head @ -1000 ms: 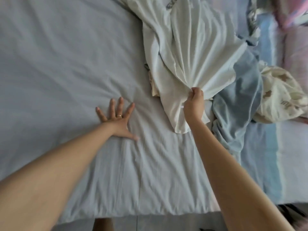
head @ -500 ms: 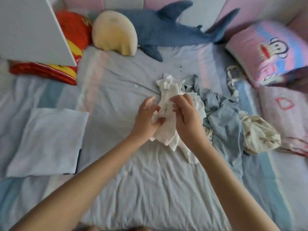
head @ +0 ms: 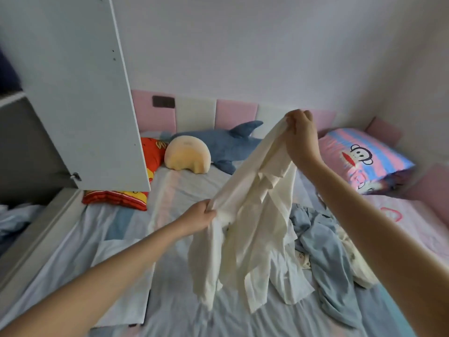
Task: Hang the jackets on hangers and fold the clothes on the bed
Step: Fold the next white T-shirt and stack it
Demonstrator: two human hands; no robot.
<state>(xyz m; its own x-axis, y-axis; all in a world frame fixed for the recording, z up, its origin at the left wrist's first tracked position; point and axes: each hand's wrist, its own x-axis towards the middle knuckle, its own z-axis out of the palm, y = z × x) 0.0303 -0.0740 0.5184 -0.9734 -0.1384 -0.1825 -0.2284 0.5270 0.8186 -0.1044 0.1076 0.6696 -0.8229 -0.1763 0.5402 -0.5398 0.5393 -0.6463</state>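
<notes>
Starting at the far left, the open wardrobe door (head: 80, 93) hangs out over that corner of the bed (head: 175, 317), so swinging fabric that way looks like a snag risk. Below it there's a flat pale blue folded piece (head: 131, 305) on the sheet, which I'd count as one item done. Behind that a red cushion (head: 116, 198) sits under the door, then a beige cushion (head: 187, 154) and a blue shark plush (head: 226, 144) up by the headboard, all well clear of the working area. In the middle, the left hand (head: 201, 216) has its fingers bunched tight on one edge of the white garment (head: 247, 227), and the right hand (head: 300, 135) is raised higher, pinching the other end. So the thing is up in the air over the bed, stretched at a slant with the rest dangling crumpled, not folded yet. Right under and beside it is a heap with a blue garment (head: 325, 251) and a cream printed one (head: 362, 271), both unfolded, so I'd say the folding is early on. I can't spot any jackets or hangers here. Further right are the monkey pillow (head: 364, 156) and a pink blanket (head: 401, 220). The heap eats the right side, so the bare sheet nearer the person looks like the spot to lay it flat.
</notes>
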